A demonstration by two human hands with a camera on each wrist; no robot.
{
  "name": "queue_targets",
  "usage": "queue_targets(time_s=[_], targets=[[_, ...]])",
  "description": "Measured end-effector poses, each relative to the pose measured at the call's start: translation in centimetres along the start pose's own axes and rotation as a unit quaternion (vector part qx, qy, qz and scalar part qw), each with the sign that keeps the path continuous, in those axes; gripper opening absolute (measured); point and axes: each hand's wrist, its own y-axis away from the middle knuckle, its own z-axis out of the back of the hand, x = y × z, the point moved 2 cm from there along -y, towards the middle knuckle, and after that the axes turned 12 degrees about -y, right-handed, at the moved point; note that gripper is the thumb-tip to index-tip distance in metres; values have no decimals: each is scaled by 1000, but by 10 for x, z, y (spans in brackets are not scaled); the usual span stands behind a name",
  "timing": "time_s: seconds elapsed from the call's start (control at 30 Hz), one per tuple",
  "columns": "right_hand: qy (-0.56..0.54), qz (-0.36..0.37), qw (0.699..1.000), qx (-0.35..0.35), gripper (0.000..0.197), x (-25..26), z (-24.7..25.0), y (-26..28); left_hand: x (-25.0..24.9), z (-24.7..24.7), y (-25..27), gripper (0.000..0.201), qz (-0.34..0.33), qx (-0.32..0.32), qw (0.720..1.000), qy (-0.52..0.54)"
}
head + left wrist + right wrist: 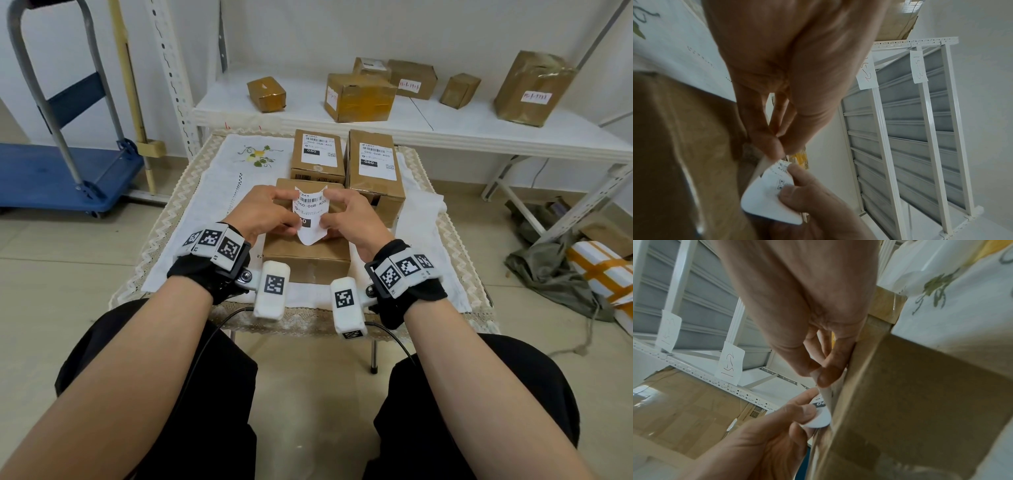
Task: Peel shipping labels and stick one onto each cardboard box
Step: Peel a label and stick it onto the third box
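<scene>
A white shipping label (311, 214) with a barcode curls between both hands above a bare-topped cardboard box (306, 255) at the table's near middle. My left hand (265, 212) pinches the label's left edge; my right hand (346, 214) pinches its right edge. The left wrist view shows the label (768, 194) held by fingertips (772, 144) beside the box. The right wrist view shows the label (821, 417) close against the box side (920, 394). Behind stand two labelled boxes, one on the left (318, 156) and one on the right (375, 171).
A white embroidered cloth (212, 205) covers the small table. A white shelf (445, 120) behind holds several taped parcels. A blue platform trolley (65, 171) stands at the left. Bags and a wrapped parcel (603, 267) lie on the floor at the right.
</scene>
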Motion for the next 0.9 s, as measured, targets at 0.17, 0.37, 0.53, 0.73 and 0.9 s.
queue_targets(time_s=[0.17,0.37,0.53,0.73,0.9], targets=[[7,-2,1000,-6,50,-4,-2,-4,1,0,-1,59,1,-7,1000,3],[22,-10,1000,-12,56,-7,0,-8,1,0,-1,58,7,-3,1000,-3],[54,1,998,-15,46,-8,0,-11,2,1,-3,48,-4,-17,1000,-17],[81,16,996,-25,33,-6,6,-13,4,2,-8,44,-12,-40,998,-43],[86,17,995,-42,25,-7,9,-18,5,2,-10,45,-19,-44,998,-40]])
